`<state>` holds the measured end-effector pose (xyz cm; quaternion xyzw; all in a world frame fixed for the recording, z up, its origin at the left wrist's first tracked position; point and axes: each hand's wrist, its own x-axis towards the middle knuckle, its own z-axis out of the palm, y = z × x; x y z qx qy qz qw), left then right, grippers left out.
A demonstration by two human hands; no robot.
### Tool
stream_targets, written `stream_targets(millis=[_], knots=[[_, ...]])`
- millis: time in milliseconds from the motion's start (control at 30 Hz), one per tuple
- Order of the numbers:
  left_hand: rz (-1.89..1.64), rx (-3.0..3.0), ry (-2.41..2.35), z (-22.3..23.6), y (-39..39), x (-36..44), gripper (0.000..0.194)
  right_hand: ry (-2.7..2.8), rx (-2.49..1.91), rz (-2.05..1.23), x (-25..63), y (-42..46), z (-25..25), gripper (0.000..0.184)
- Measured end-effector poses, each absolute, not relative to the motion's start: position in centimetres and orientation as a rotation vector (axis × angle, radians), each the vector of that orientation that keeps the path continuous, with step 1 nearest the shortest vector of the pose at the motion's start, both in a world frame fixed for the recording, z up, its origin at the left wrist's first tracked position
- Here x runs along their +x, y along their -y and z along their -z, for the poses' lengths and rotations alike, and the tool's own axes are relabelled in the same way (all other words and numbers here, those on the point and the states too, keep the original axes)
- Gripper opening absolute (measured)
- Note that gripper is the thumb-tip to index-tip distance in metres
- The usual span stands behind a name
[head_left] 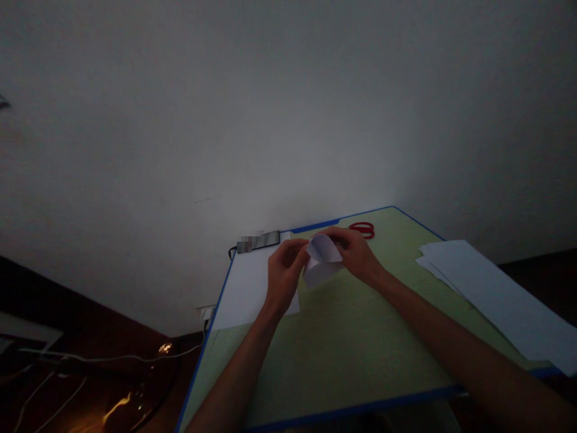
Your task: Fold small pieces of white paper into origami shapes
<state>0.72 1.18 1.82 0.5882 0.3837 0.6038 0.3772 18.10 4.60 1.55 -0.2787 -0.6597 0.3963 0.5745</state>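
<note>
A small piece of folded white paper (323, 264) is held up over the table, its top spread apart like a pocket. My left hand (287, 264) pinches its left side between thumb and fingers. On the other side my right hand (356, 249) grips the paper's right edge, with some of its fingers hidden behind the sheet. Beyond my right hand lie scissors with red handles (363, 228), their blades out of sight. Under and beside my left hand rests a flat white sheet (246, 294).
The pale green table (351, 355) has a blue edge and stands against a grey wall (279, 120). A phone (265, 240) lies at the far left corner. Several white sheets (491, 288) are stacked along the right edge, overhanging it. White cables (135, 358) run low at the left.
</note>
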Motion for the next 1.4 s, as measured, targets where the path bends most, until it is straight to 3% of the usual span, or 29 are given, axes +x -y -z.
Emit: stream_targets(millis=[233,700,1400], knots=[[-1.496,1.503,-0.99,-2.4,-0.9,0.5,0.023,1.707,-0.675,-0.818,18.5,-3.6,-2.3,0.015],[-1.279,2.089,-0.996,-4.5,-0.2,-0.7,0.004,2.116,-0.587,-0.493,20.9,-2.9,-3.9,0.009],[-1.158,2.606,-0.869,-4.5,-0.2,-1.1,0.004,2.309,-0.574,-0.146,21.1,-2.4,-4.2,0.007]])
